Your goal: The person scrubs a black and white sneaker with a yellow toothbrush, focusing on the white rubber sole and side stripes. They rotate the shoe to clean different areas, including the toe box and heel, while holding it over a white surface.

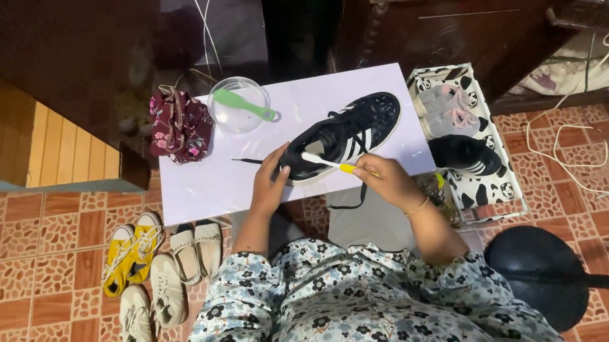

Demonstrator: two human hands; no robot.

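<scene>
At the centre of the frame, on the white table (244, 178), the left hand (269, 184) grips the heel of a black striped sneaker (342, 136) while the right hand (381, 176) clasps a yellow-handled toothbrush (328, 162) against its side

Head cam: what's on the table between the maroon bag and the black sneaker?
In the head view, a clear bowl holding a green brush sits between maroon bag and black sneaker.

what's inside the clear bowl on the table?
The clear bowl holds a green brush, lying slanted with its handle end poking past the rim on the right. Whether the bowl also has water in it can't be told from this view.
</scene>
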